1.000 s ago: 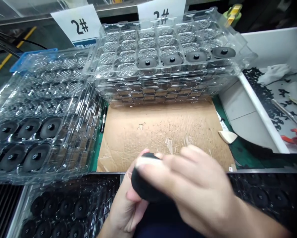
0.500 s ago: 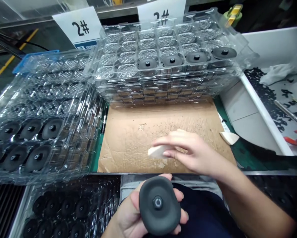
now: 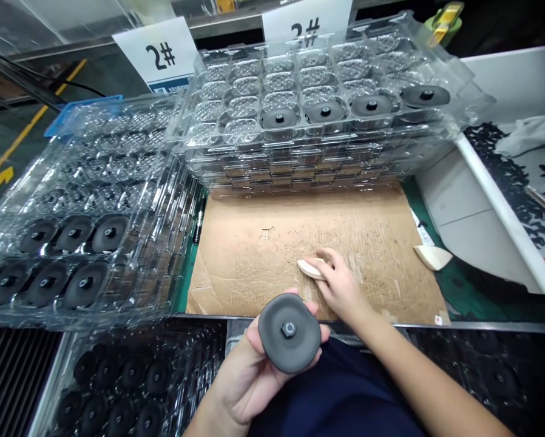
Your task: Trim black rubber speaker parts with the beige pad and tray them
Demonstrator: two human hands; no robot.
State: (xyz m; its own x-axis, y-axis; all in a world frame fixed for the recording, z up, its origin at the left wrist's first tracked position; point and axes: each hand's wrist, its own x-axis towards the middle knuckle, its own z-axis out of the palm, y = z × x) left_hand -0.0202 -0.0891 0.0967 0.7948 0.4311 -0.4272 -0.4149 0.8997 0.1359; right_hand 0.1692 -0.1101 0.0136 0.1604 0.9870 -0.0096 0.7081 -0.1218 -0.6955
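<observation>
A dark grey rounded part (image 3: 289, 335) with a small round knob at its centre rests in my left hand (image 3: 254, 376), whose fingers curl round its far edge from beneath. This hand is just in front of the table edge. Over the cardboard sheet (image 3: 236, 255), my right hand (image 3: 343, 285) grips a pale, flat wedge-like piece (image 3: 311, 268) between thumb and fingers. The two hands are apart, and the pale piece does not touch the dark part.
Behind the cardboard, a stack of clear trays (image 3: 309, 155) holds several dark parts in its front row. More stacked trays (image 3: 140, 243) stand at the left. At right are a second pale piece (image 3: 433, 257) and a white bin (image 3: 504, 209) with small black pieces.
My right hand, with the pale piece, has moved a little to the right. The dark part in my left hand has risen towards the table edge. The view has shifted slightly.
</observation>
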